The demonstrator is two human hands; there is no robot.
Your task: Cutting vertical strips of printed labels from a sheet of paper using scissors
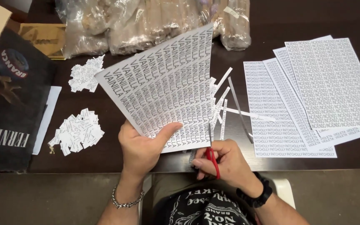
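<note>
work in hand: cutting a printed sheet [163, 87] into strips and small labels. done so far, by my judgement: two heaps of cut labels on the table [296, 16], one [76, 132] at 9 o'clock of my left hand, the other [86, 75] at 10 o'clock and further off; several loose strips [221, 98] lie just beyond the sheet's right edge, at 12 o'clock of my right hand. left to do: the sheet i hold looks almost whole, only its right side trimmed, and a fan of uncut sheets [313, 96] waits at 2 o'clock of my right hand, well apart from both hands. i judge the job well short of half

my left hand [140, 148] is clenched on the sheet's lower edge, thumb on top, fingers hidden beneath. the sheet rises tilted from that grip toward 12 and 1 o'clock. my right hand [228, 162] is closed round red-handled scissors [211, 160]; the blades sit at the sheet's lower right corner, at 11 o'clock of the hand, mostly hidden, so i cannot tell whether they are parted

clear bags [155, 21] of brown goods lie at the far edge, and a dark box [9, 104] at far left
</note>
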